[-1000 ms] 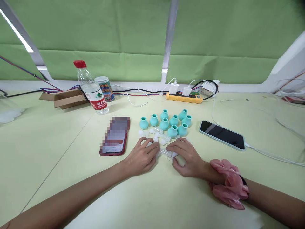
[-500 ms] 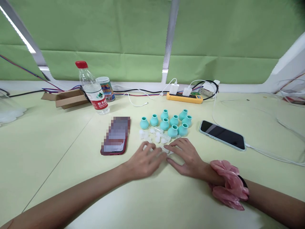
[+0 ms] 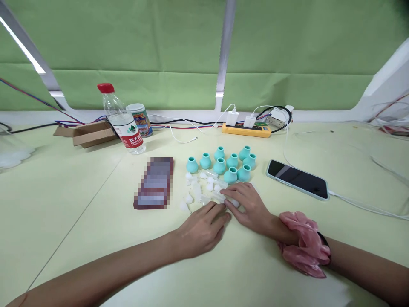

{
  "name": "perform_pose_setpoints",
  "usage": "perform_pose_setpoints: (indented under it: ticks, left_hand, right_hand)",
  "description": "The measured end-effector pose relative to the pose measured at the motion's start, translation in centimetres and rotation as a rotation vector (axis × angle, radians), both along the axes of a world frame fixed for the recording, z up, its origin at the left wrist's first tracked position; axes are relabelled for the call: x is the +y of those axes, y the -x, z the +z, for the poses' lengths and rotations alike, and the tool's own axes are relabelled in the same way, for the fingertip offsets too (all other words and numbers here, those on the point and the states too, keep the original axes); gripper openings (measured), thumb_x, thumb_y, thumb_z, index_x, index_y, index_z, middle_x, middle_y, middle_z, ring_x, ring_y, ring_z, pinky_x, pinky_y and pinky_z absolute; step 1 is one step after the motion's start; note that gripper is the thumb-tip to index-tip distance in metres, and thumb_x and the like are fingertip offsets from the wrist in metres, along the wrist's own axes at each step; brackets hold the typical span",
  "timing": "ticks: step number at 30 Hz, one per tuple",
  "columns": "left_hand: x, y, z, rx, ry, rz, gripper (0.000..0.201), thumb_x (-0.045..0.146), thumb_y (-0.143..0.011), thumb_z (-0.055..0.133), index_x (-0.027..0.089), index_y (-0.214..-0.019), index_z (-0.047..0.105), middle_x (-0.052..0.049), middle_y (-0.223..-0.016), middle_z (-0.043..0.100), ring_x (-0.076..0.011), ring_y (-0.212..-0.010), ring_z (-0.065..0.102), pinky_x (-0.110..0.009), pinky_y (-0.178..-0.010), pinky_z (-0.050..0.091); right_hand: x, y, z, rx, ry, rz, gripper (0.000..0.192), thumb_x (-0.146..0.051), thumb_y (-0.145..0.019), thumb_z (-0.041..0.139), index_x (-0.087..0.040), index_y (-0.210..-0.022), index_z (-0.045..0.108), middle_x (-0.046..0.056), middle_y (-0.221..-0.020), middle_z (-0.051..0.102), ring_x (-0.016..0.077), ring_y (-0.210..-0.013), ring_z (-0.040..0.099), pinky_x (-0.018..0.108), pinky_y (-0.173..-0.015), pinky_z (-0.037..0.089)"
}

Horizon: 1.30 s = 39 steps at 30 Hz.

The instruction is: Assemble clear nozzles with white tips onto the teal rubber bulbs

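Water bottle (image 3: 123,123) near tabletop (image 3: 64,204) far edge. Left hand (image 3: 201,228) flat, fingers loose, grasping nothing, beside small clear plastic pieces (image 3: 204,189) mid-table. Right hand (image 3: 247,207) fingertips rest on those pieces; grasp cannot be told. Teal caps (image 3: 223,162) just behind.

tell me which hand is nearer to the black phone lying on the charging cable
Right. The right hand lies just left of the black phone with the pale case, with bare table between; the left hand sits farther left, beyond the right one.
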State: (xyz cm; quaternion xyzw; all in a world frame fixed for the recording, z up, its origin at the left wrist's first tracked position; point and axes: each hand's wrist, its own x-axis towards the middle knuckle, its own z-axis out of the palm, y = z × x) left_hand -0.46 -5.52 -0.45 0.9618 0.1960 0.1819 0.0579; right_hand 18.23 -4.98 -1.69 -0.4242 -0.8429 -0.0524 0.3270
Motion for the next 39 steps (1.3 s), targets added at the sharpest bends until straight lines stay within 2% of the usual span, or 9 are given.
perform_pose_setpoints:
  ticks: [6, 9, 16, 21, 24, 27, 32, 37, 39]
  left_hand:
    - [-0.1, -0.2, 0.8, 0.040, -0.001, 0.066, 0.031, 0.016, -0.081, 0.035, 0.007, -0.109, 0.045, -0.014, -0.097, 0.050, -0.0238, -0.089, 0.042, -0.040, -0.076, 0.042]
    - [-0.1, -0.2, 0.5, 0.027, -0.013, 0.100, 0.028, 0.017, -0.081, 0.036, 0.008, -0.105, 0.048, -0.014, -0.094, 0.051, -0.0234, -0.087, 0.042, -0.039, -0.073, 0.043]
    - [0.8, 0.0, -0.7, -0.151, 0.017, 0.106, 0.017, 0.012, -0.083, 0.039, 0.012, -0.083, 0.056, -0.006, -0.087, 0.060, -0.0184, -0.083, 0.045, -0.031, -0.071, 0.045]
    - [0.9, -0.2, -0.4, -0.176, 0.115, 0.141, 0.018, 0.012, -0.081, 0.044, 0.009, -0.094, 0.055, -0.008, -0.084, 0.059, -0.0177, -0.079, 0.045, -0.029, -0.067, 0.046]
    - [0.9, -0.4, -0.2, -0.116, 0.091, 0.192, 0.021, 0.015, -0.081, 0.045, 0.009, -0.097, 0.057, -0.011, -0.086, 0.056, -0.0203, -0.080, 0.043, -0.033, -0.067, 0.046]
    - [1.0, -0.5, -0.4, -0.157, 0.126, 0.179, 0.020, 0.014, -0.081, 0.044, 0.010, -0.090, 0.061, -0.011, -0.081, 0.056, -0.0197, -0.078, 0.043, -0.032, -0.065, 0.046]
    - [1.4, 0.1, -0.3, -0.507, 0.279, 0.146, 0.014, 0.011, -0.078, 0.051, 0.012, -0.084, 0.063, -0.007, -0.075, 0.063, -0.0173, -0.075, 0.048, -0.031, -0.067, 0.046]
    - [1.2, 0.3, 0.3, -0.768, 0.670, 0.337, 0.009, 0.014, -0.071, 0.061, 0.014, -0.080, 0.062, -0.005, -0.075, 0.063, -0.0146, -0.070, 0.056, -0.029, -0.067, 0.048]
    - [1.0, 0.2, 0.5, -0.824, 0.764, 0.367, 0.009, 0.016, -0.067, 0.064, 0.014, -0.075, 0.060, -0.004, -0.075, 0.062, -0.0145, -0.069, 0.058, -0.028, -0.067, 0.049]
  right_hand:
    - [0.1, 0.1, 0.5, -0.191, 0.077, -0.027, 0.034, -0.020, -0.084, 0.041, -0.021, -0.118, 0.044, 0.006, -0.091, 0.058, 0.0193, -0.082, 0.049, 0.035, -0.069, 0.034]
    - [0.2, 0.1, 0.4, -0.195, 0.042, -0.019, 0.025, -0.021, -0.084, 0.042, -0.019, -0.108, 0.051, 0.006, -0.089, 0.060, 0.0196, -0.081, 0.050, 0.036, -0.068, 0.033]
    - [0.1, 0.1, -0.1, 0.118, -0.043, 0.035, 0.016, -0.015, -0.077, 0.053, -0.018, -0.093, 0.052, 0.005, -0.085, 0.059, 0.0175, -0.082, 0.053, 0.035, -0.072, 0.040]
    - [-0.3, 0.2, 0.5, 0.366, -0.108, 0.069, 0.017, -0.005, -0.073, 0.051, -0.020, -0.081, 0.053, 0.005, -0.085, 0.049, 0.0151, -0.080, 0.053, 0.029, -0.066, 0.046]
    - [-0.6, 0.4, 1.0, 0.398, -0.107, 0.111, 0.019, -0.002, -0.071, 0.051, -0.019, -0.076, 0.054, 0.005, -0.086, 0.048, 0.0148, -0.079, 0.054, 0.029, -0.065, 0.047]
    - [-1.0, 0.5, 1.4, 0.403, -0.098, 0.150, 0.020, -0.002, -0.070, 0.053, -0.020, -0.078, 0.054, 0.005, -0.083, 0.052, 0.0148, -0.077, 0.055, 0.029, -0.065, 0.048]
    - [-1.5, 0.8, 1.9, 0.454, -0.063, 0.132, 0.024, -0.004, -0.069, 0.056, -0.019, -0.088, 0.053, 0.006, -0.080, 0.057, 0.0153, -0.075, 0.057, 0.029, -0.061, 0.050]
    - [-1.9, 0.9, 1.5, 0.468, 0.033, 0.117, 0.023, -0.009, -0.070, 0.057, -0.019, -0.091, 0.055, 0.006, -0.085, 0.062, 0.0149, -0.076, 0.059, 0.024, -0.053, 0.052]
    - [-2.2, 0.8, 1.2, 0.463, 0.100, 0.092, 0.026, -0.012, -0.071, 0.058, -0.020, -0.096, 0.055, 0.004, -0.086, 0.064, 0.0131, -0.070, 0.060, 0.024, -0.055, 0.053]
